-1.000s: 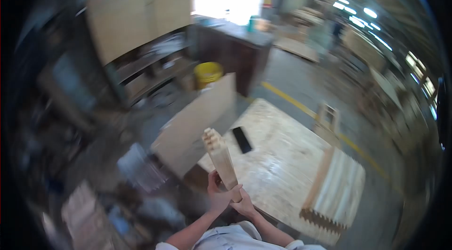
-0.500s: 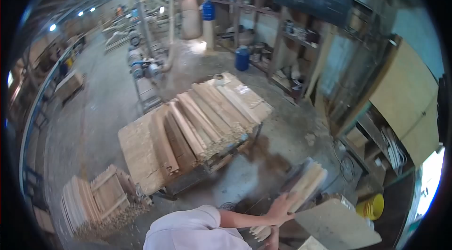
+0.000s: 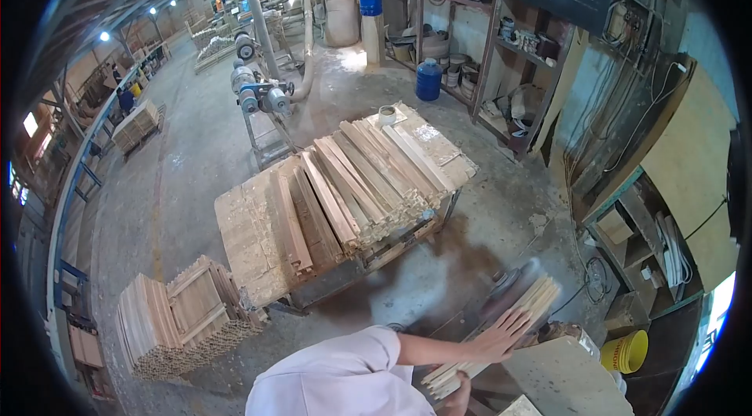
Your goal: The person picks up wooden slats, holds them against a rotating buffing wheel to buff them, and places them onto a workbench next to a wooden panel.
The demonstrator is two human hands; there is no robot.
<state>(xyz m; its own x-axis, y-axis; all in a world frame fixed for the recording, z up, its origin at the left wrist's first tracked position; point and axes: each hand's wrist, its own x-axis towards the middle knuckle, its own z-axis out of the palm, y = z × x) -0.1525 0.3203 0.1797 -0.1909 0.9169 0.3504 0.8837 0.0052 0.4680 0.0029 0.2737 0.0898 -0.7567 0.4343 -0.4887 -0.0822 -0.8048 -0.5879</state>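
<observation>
A bundle of wooden strips lies slanted at the lower right. My left hand rests flat across the top of it, fingers stretched out and apart. Lower down, my right hand is closed around the near end of the strips, its fingertips partly hidden. Against the far side of the bundle is a dark, rounded thing, too smeared to make out. A pale board with a worn surface sits just right of my hands.
A worktable bears rows of wooden pieces and a tape roll. Stacked wood stands on the floor at lower left. A yellow bucket and an open-fronted cabinet are at right; cables lie on the floor.
The whole view has shifted, so the scene sits farther right and sharper. My left hand's fingers, earlier curled over the strips, now lie spread. My right hand stays at the near end.
</observation>
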